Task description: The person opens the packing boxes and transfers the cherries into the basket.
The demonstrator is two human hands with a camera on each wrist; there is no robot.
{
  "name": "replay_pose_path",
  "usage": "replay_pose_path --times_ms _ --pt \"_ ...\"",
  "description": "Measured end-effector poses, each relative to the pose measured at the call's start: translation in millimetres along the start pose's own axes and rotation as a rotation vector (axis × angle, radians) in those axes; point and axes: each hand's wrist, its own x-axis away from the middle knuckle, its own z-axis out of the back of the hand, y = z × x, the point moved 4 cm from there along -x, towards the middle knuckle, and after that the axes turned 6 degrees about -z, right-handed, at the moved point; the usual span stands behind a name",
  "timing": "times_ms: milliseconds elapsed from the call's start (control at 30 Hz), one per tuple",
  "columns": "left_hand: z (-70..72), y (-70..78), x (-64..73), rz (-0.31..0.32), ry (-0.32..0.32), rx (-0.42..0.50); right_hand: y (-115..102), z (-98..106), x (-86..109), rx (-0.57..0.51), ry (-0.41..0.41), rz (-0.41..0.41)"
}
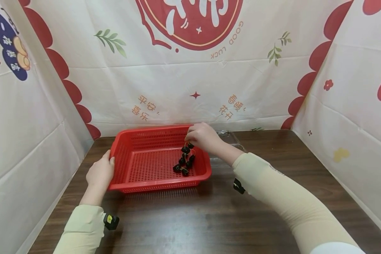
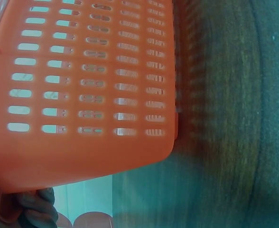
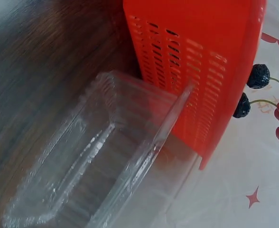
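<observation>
A red plastic basket (image 1: 160, 181) with slotted walls sits on the table. My left hand (image 1: 101, 171) grips its left rim; in the left wrist view the fingers (image 2: 37, 209) show below the basket's wall. Over the basket's right end, my right hand (image 1: 203, 137) pinches thin stems with dark cherries hanging from them. The right wrist view shows two such cherries (image 3: 258, 76) dangling by their stems from the fingertips, beside the basket's rim. Several more dark cherries (image 1: 184, 164) lie in a cluster on the basket floor at the right, just beneath the hand.
A clear plastic box (image 3: 85, 156) stands right beside the basket's right end, partly hidden by my right arm in the head view. The brown wooden table (image 1: 184, 222) is bordered by white printed cloth (image 1: 177, 81) at the back and both sides.
</observation>
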Motion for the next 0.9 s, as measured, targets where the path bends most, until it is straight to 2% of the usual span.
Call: replay_pose_path --times_ms 333,633,900 --pt "-1.4 -0.9 -1.3 0.001 0.0 0.003 4.4 -15.2 -21.1 -0.076 -0.167 -0.087" --pt "-1.1 -0.3 -1.5 0.004 -0.004 0.004 11.6 -29.3 -43.3 -0.155 -0.412 -0.242" --pt "-0.9 -0.1 -0.4 0.009 0.001 0.012 10.4 -34.4 -60.5 -0.213 -0.513 -0.29"
